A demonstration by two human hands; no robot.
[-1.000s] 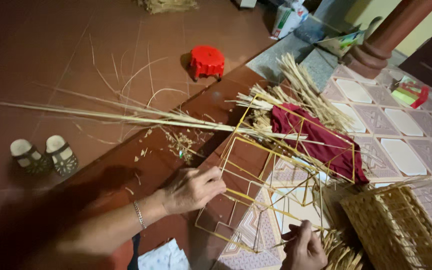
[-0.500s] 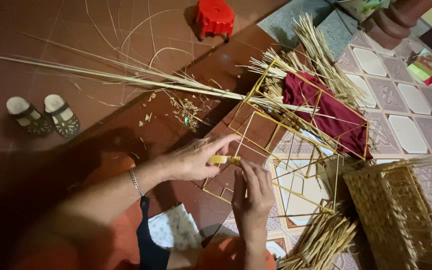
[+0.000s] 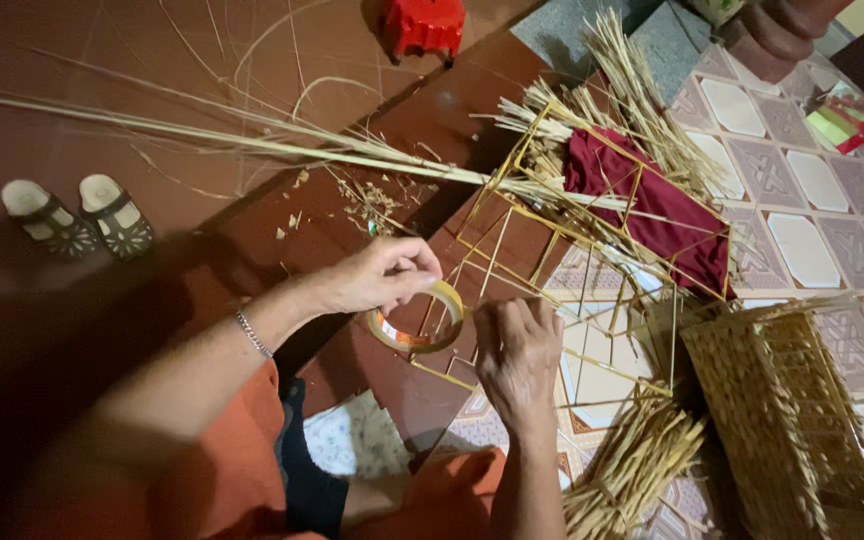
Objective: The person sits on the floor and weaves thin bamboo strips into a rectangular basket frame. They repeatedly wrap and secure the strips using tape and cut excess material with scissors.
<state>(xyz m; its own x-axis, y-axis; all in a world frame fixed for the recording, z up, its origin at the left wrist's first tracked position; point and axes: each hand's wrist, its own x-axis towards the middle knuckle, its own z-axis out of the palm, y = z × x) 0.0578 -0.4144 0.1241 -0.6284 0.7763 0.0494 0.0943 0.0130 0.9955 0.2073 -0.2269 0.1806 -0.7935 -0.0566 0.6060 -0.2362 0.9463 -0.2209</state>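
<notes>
One view only, from the head camera, looking down at the floor [image 3: 102, 60]. The single container here is a woven basket [image 3: 802, 420] of pale strips, lying to the right of the stick frame [image 3: 572, 260]; what is inside it I cannot tell.

The left hand [image 3: 377, 278] is closed around a roll of clear tape [image 3: 420, 322], with the fingers curled over the top of the ring, just left of the stick frame. A thin bracelet [image 3: 252, 333] sits on that wrist. The right hand [image 3: 520, 355] is beside the roll, on the lower edge of the frame, fingers bent down and close together; it seems to pinch a thin stick or the tape end, but which one I cannot tell.

The stick frame is made from thin yellow sticks joined in squares and lies flat on the floor. A dark red cloth [image 3: 652, 200] lies across its upper right part. Long pale reeds [image 3: 232, 135] stretch away from the frame to the left, and a bundle of short cut sticks [image 3: 632, 470] lies below it. Small cuttings [image 3: 372, 200] are scattered left of the frame. The floor is red-brown left of the frame and patterned tile to the right. A red plastic stool [image 3: 424, 25] stands above the frame, and a pair of sandals [image 3: 77, 215] is far to its left.
</notes>
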